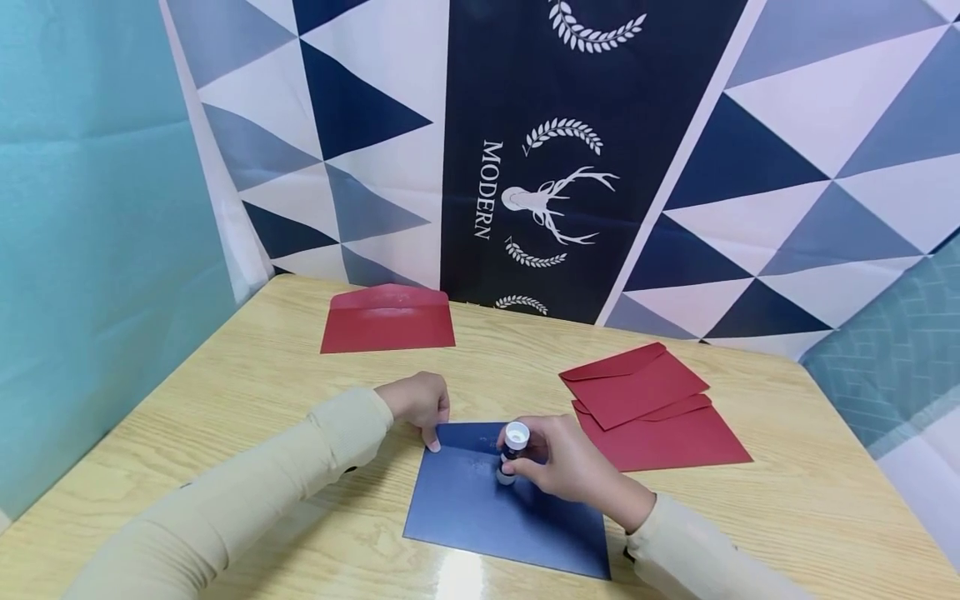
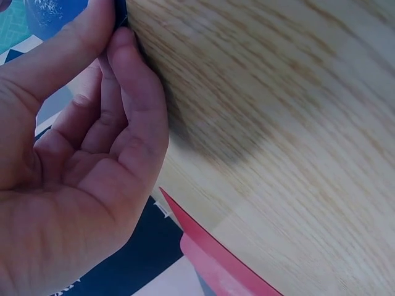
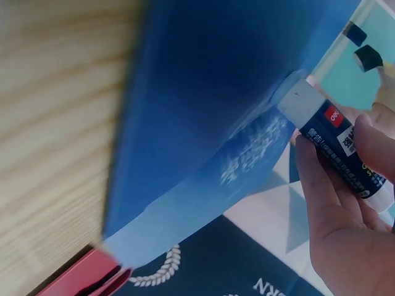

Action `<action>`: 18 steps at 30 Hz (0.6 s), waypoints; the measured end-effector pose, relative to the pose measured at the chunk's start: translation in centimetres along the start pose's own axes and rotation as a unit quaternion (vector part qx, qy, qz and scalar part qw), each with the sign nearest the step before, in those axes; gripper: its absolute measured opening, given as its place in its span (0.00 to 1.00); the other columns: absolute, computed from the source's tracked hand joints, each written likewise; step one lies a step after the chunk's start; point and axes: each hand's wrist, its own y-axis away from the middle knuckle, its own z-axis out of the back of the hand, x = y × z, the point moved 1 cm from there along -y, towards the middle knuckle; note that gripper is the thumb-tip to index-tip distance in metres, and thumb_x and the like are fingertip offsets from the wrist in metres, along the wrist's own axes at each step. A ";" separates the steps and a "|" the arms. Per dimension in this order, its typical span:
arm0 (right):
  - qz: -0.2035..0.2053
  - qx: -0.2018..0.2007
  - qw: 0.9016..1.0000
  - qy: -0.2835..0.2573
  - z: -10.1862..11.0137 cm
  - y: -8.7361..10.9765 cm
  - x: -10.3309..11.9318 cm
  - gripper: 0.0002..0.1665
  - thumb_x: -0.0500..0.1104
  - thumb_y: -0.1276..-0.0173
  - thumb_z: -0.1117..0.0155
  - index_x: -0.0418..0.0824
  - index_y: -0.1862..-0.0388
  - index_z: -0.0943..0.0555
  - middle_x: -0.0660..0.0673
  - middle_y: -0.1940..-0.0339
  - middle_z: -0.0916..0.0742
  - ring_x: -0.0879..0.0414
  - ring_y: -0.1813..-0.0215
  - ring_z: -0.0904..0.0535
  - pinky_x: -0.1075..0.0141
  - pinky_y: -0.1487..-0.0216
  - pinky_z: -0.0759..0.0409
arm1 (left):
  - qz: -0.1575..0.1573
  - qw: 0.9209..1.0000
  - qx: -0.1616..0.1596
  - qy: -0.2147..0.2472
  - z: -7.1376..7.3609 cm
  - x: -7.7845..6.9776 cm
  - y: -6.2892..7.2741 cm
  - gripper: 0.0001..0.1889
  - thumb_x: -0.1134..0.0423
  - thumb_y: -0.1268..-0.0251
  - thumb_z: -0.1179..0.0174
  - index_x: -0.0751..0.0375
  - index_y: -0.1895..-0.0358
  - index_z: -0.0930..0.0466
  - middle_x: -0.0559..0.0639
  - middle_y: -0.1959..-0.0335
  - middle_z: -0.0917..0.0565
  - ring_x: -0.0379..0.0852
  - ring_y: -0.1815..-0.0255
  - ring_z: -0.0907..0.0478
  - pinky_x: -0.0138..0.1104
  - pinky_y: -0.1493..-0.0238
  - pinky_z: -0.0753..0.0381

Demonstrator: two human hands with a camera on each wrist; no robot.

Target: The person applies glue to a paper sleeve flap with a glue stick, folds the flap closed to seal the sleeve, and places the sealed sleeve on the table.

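Note:
A blue envelope (image 1: 480,517) lies on the table with its flap unfolded away from the person. My left hand (image 1: 422,402) pinches its far left corner between thumb and index finger, as the left wrist view shows. In my right hand (image 1: 570,461) is a glue stick (image 3: 336,139) with a dark label and white ends. Its tip touches the envelope near the flap's fold. White glue smears (image 3: 253,148) mark the flap in the right wrist view. The fingertips on the glue stick's far side are partly hidden in the head view.
A red envelope (image 1: 390,327) with its flap up lies at the back left of the wooden table (image 1: 262,392). Two more red envelopes (image 1: 637,383) overlap on the right. A patterned cloth (image 1: 375,167) hangs behind the table.

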 end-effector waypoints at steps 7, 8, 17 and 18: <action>-0.002 -0.012 1.000 0.024 1.2 1.3 -0.4 0.12 0.36 0.44 0.27 0.40 0.60 0.18 0.46 0.64 0.12 0.62 0.60 0.15 0.70 0.55 0.16 | 0.000 1.000 -0.008 -0.028 -0.1 -0.1 0.0 0.22 0.65 0.60 0.23 0.53 0.90 0.33 0.41 0.91 0.29 0.35 0.82 0.33 0.26 0.70 0.32; -0.004 -0.013 1.000 0.027 1.3 1.5 -0.5 0.12 0.36 0.44 0.27 0.40 0.60 0.18 0.46 0.63 0.12 0.61 0.59 0.14 0.69 0.55 0.15 | -0.001 1.000 -0.008 -0.027 -0.1 -0.1 0.0 0.23 0.65 0.60 0.23 0.53 0.90 0.33 0.41 0.91 0.30 0.35 0.82 0.33 0.26 0.70 0.33; -0.014 -0.017 0.999 0.043 2.2 2.5 -0.9 0.12 0.37 0.45 0.27 0.40 0.60 0.18 0.46 0.64 0.12 0.56 0.59 0.12 0.69 0.57 0.15 | -0.002 1.000 -0.011 -0.029 -0.1 0.0 0.0 0.23 0.65 0.61 0.23 0.53 0.90 0.33 0.41 0.91 0.31 0.36 0.81 0.35 0.27 0.69 0.32; -0.015 -0.018 0.999 0.044 2.3 2.6 -0.9 0.12 0.38 0.45 0.27 0.40 0.60 0.18 0.46 0.64 0.12 0.56 0.60 0.12 0.70 0.58 0.15 | -0.001 1.000 -0.011 -0.029 -0.1 0.0 0.0 0.22 0.65 0.61 0.22 0.53 0.89 0.32 0.41 0.90 0.30 0.36 0.81 0.35 0.27 0.68 0.32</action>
